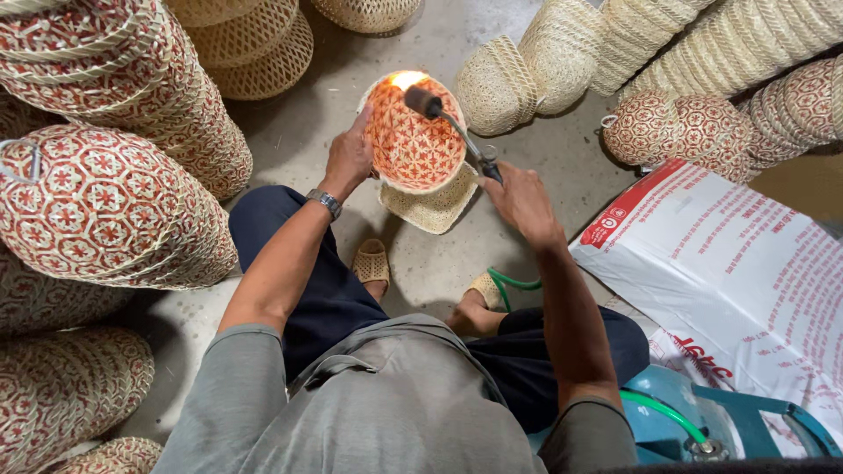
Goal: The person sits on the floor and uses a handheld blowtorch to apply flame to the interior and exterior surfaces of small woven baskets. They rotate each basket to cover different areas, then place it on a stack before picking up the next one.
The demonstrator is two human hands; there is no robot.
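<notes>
Stacks of domed, woven baskets point(105, 206) patterned in red and pale hexagons fill the left side. The left hand point(349, 160), its grip clenched on the rim, tilts a round red-and-cream woven basket point(413, 140) above a plain straw-coloured one point(435, 209) on the concrete floor point(290, 132). A flame glows at its top edge from the dark metal torch point(448, 123), which the right hand point(522, 204) grasps firmly. A thin green hose point(514, 283) curls near the feet; plain pale baskets point(562, 53) and a white printed sack point(738, 281) lie to the right.
</notes>
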